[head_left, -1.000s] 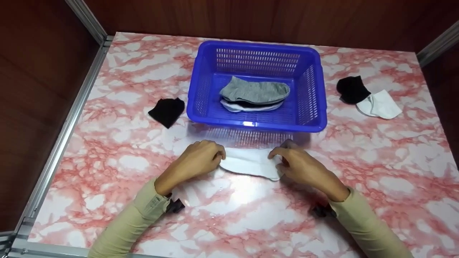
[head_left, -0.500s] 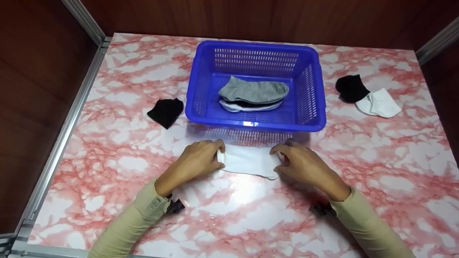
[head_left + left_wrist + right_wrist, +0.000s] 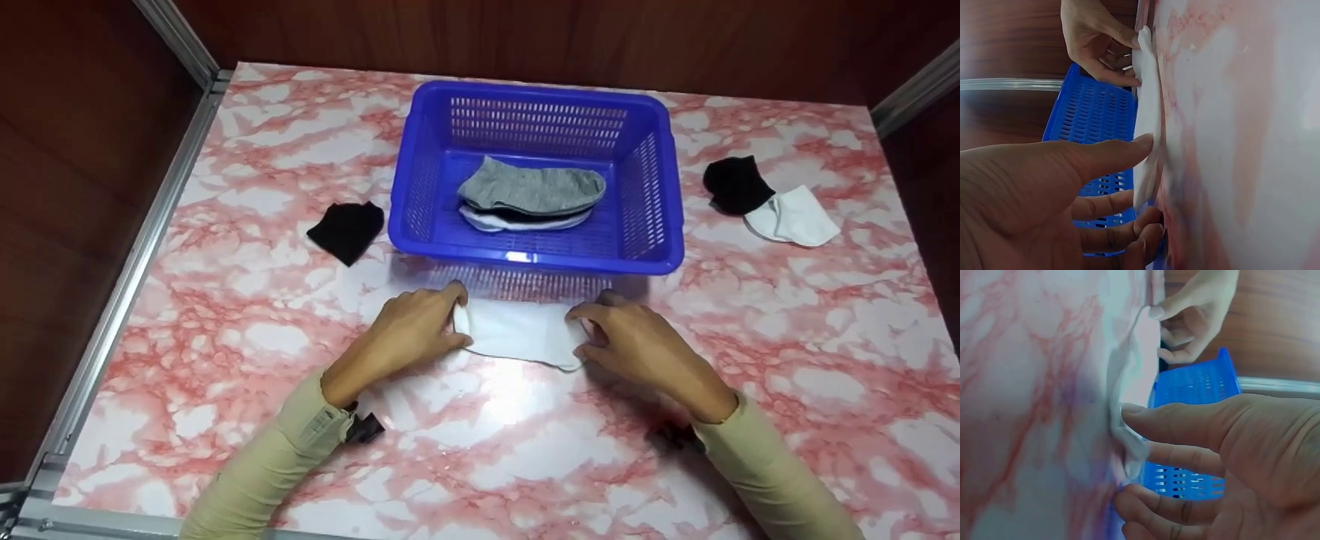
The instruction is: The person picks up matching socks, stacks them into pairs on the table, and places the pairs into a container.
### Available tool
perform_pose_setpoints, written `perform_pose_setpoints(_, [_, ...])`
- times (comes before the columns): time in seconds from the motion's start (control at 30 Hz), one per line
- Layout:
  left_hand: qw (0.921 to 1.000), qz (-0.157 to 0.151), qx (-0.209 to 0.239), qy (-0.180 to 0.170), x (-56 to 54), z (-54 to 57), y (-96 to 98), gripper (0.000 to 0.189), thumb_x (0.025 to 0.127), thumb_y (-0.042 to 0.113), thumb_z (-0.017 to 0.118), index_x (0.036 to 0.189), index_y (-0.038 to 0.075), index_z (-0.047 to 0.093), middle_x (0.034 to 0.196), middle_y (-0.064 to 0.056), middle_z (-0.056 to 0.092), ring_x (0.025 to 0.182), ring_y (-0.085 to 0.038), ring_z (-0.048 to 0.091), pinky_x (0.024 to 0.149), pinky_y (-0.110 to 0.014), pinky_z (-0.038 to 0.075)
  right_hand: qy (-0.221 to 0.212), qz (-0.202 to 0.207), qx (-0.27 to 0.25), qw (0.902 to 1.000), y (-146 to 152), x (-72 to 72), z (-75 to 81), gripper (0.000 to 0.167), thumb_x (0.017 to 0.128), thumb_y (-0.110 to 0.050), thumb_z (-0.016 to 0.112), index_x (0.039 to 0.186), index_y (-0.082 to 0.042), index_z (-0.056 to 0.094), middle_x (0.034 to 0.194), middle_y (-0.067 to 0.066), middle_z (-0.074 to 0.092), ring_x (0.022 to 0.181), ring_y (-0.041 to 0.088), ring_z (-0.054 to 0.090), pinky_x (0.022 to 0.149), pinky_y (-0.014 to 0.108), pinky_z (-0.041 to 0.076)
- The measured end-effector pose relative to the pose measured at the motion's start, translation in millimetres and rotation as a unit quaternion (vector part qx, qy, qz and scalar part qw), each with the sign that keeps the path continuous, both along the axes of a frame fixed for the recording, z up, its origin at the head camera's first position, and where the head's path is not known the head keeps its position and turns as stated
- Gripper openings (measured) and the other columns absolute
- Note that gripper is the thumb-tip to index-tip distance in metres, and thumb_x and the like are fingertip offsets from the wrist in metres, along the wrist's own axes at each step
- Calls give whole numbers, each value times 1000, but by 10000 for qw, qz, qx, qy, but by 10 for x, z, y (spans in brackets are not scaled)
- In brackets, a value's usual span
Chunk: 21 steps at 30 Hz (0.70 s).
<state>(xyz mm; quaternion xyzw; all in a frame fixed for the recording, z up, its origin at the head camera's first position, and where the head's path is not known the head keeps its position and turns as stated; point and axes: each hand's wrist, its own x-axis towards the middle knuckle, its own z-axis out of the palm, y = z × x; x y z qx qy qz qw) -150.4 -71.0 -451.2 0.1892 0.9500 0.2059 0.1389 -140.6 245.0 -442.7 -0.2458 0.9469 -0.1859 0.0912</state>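
A white sock (image 3: pixel 517 330) lies flat on the table in front of the basket, seen edge-on in both wrist views. My left hand (image 3: pixel 409 330) holds its left end, thumb (image 3: pixel 1123 154) on the near edge and forefinger at the far edge. At that end a narrow strip of the fabric stands up or is turned over. My right hand (image 3: pixel 637 349) holds the other end between curved thumb (image 3: pixel 1168 423) and forefinger. The undersides of both ends are partly hidden by the fingers.
Behind the hands stands a blue perforated basket (image 3: pixel 536 262), holding a grey sock (image 3: pixel 532 189) on top of black and white ones. A black sock (image 3: pixel 346 231) lies left of it; another black sock (image 3: pixel 737 184) and a white sock (image 3: pixel 799 217) lie right. Wooden walls enclose the table.
My left thumb and forefinger have spread apart to span the sock's left end, where they were close together before. The right hand has barely moved and keeps its hold.
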Motion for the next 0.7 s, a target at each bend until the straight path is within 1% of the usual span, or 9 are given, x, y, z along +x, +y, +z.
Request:
perform_pose_setpoints(0.13, [9999,-40,75,150,10,64,1,43,94,39,79,126,12,66,86,-2,66,75,-20,60,65,-39,52,14,59,-1,10000,12,-6,69,33,84,-13,84,115,-11,73,88,5,61,81,17,53,66,31,44])
perform_pose_setpoints(0.27, [9993,-137,174,315,30,140,-12,33,98,38,74,120,14,73,87,-2,73,76,-20,65,66,-39,55,29,54,-47,10000,42,-11,159,35,86,-13,83,120,-9,73,97,9,65,82,19,56,68,35,48])
perform_pose_setpoints(0.33, [9985,-156,320,416,34,186,-15,30,99,37,72,118,14,75,87,-1,75,77,-19,67,67,-39,57,99,42,-143,9998,63,-8,212,34,88,-12,82,120,-7,73,104,12,67,86,22,60,71,38,53])
perform_pose_setpoints(0.43, [9955,-155,670,648,29,270,-21,26,100,33,71,115,13,76,85,-2,74,75,-18,67,65,-37,56,198,4,-318,9993,102,1,309,31,90,-11,79,121,-7,73,114,13,70,93,27,67,77,44,58])
perform_pose_setpoints(0.5, [9915,-125,940,892,13,332,-23,23,101,31,70,113,12,77,86,-4,74,76,-18,67,65,-36,56,243,-26,-414,9988,136,12,383,31,91,-12,78,121,-7,73,116,13,71,94,28,70,78,45,59])
perform_pose_setpoints(0.57, [9859,-70,1183,1177,-11,396,-29,22,101,29,69,111,11,77,87,-6,74,76,-19,68,65,-35,56,305,-69,-520,9982,177,26,463,31,91,-12,79,121,-7,73,114,12,73,89,25,70,75,41,58])
perform_pose_setpoints(0.7, [9715,67,1565,1778,-91,516,-48,20,102,28,70,107,10,77,85,-7,74,71,-18,67,61,-32,55,676,-156,-825,9942,272,35,610,22,90,-8,81,111,-10,76,103,6,76,76,14,64,67,30,55])
